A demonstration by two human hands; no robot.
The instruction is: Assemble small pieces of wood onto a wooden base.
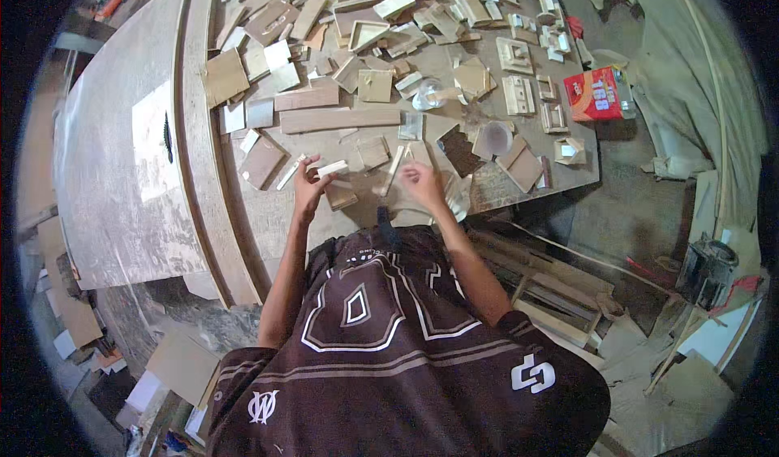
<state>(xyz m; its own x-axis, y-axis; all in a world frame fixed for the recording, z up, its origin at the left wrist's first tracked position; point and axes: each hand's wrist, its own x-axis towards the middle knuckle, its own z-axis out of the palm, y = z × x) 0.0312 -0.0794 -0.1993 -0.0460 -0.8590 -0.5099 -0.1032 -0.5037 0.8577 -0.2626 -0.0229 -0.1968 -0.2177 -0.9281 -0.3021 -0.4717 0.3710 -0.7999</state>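
My left hand (310,191) is at the near side of the worktable, its thumb and fingers closed on a small pale wooden block (332,168). Just below that block, a small wooden piece (342,196) lies near the table edge. A narrow light strip (290,173) lies left of the same hand. My right hand (422,184) is bent over the table to the right, blurred by motion, so I cannot make out what its fingers do. Beside it, a thin wooden stick (393,171) lies slanted.
Scraps of wood, boards and small assembled wooden pieces (518,94) cover the worktable (535,201). A clear plastic cup (428,95) stands mid-table, a round lid-like disc (492,140) to its right. A red-orange can (598,93) is off the right edge. A large pale panel (122,238) stands left.
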